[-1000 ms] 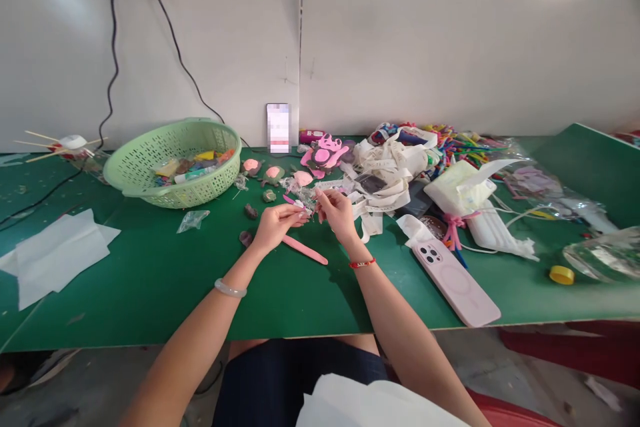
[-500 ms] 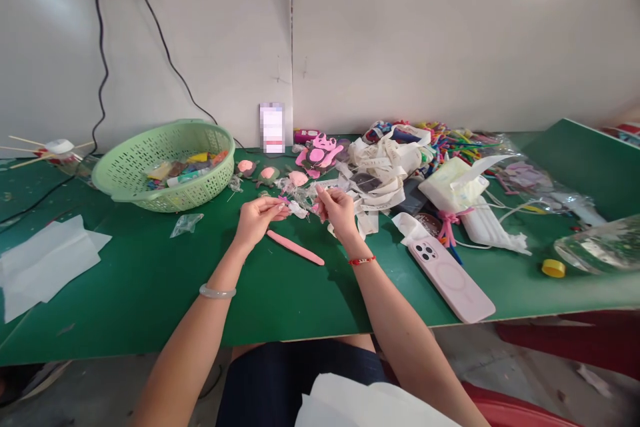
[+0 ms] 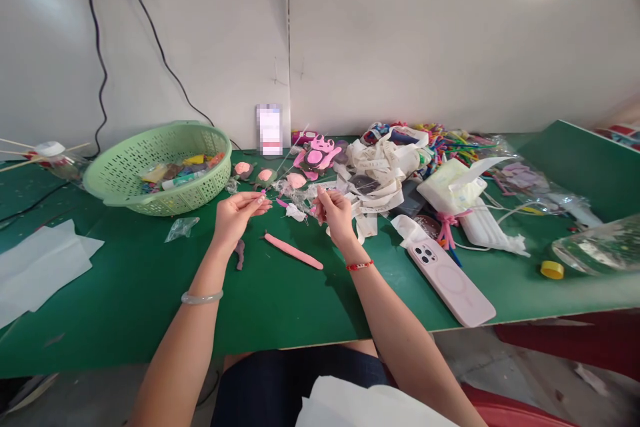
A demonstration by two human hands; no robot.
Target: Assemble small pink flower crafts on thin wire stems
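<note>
Two hands are drawing apart, the left hand (image 3: 235, 213) pinching a thin wire (image 3: 285, 160), the right hand (image 3: 336, 213) pinching something too small to tell, above the green tabletop (image 3: 125, 320).

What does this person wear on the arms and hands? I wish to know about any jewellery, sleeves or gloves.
The left arm has a smooth, pale, translucent bangle at the wrist. The right arm has a thin red bracelet. No sleeves show on the forearms, and the left hand and right hand wear no gloves.
</note>
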